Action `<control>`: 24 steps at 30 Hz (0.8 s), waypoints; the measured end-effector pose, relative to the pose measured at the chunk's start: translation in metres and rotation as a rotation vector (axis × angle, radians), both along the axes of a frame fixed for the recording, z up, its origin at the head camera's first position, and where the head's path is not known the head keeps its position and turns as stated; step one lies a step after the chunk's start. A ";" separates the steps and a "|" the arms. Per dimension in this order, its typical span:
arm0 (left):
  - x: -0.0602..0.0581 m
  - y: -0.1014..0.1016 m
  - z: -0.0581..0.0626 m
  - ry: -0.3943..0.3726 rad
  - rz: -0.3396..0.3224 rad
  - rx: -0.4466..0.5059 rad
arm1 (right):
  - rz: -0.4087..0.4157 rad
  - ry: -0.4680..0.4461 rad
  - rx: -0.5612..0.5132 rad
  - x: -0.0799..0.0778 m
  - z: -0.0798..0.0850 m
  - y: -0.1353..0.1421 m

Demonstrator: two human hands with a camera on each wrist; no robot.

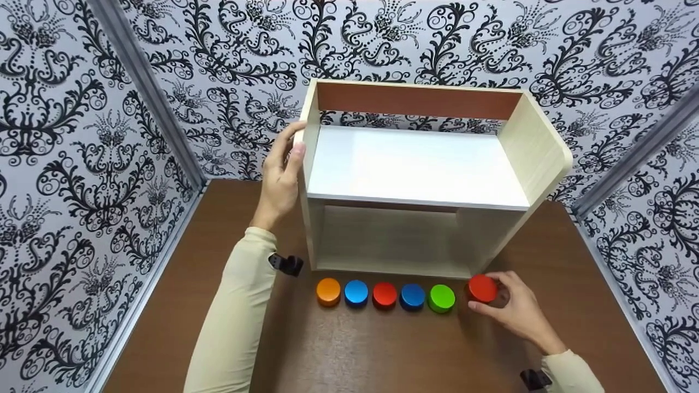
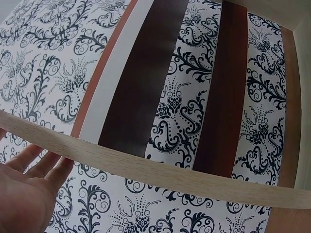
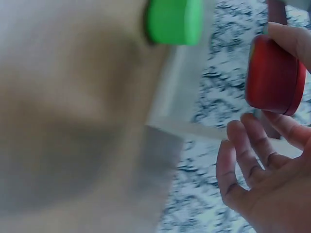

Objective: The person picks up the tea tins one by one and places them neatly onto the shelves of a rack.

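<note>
My right hand (image 1: 516, 308) pinches a small round red tin (image 1: 483, 288) between thumb and forefinger, by the right front foot of a wooden shelf unit (image 1: 390, 240). In the right wrist view, the red tin (image 3: 272, 75) shows a lid seam and the other fingers hang free of it. My left hand (image 1: 281, 177) grips the front edge of the unit's left side panel (image 1: 307, 180). The left wrist view has the fingers (image 2: 36, 167) behind that pale edge. Along the unit's front lies a row of orange (image 1: 328, 292), light blue (image 1: 356, 293), red (image 1: 385, 295), dark blue (image 1: 412, 297) and green tins (image 1: 441, 298).
The unit has a white middle shelf (image 1: 415, 164), a brown back rail (image 1: 418, 100) and a lower compartment. It stands on a brown table (image 1: 360, 349). Patterned walls (image 1: 229, 49) with grey corner posts (image 1: 147, 90) enclose the back and both sides.
</note>
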State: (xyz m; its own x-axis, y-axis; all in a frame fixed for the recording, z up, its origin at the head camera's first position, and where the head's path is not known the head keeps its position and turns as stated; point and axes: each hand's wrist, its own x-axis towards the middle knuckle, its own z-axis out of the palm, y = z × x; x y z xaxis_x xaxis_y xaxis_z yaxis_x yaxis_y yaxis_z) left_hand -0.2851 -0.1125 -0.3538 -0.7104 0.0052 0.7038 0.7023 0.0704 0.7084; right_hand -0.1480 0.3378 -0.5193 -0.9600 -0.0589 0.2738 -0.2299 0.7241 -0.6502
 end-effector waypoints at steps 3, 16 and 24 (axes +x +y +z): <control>0.000 0.000 0.000 -0.002 -0.002 -0.001 | 0.009 0.014 0.017 0.001 0.019 -0.008; -0.002 -0.001 -0.001 0.004 0.004 -0.005 | 0.127 0.067 0.035 0.001 0.103 -0.057; -0.002 0.000 0.000 0.006 -0.019 0.007 | 0.230 0.126 0.069 -0.014 0.146 -0.085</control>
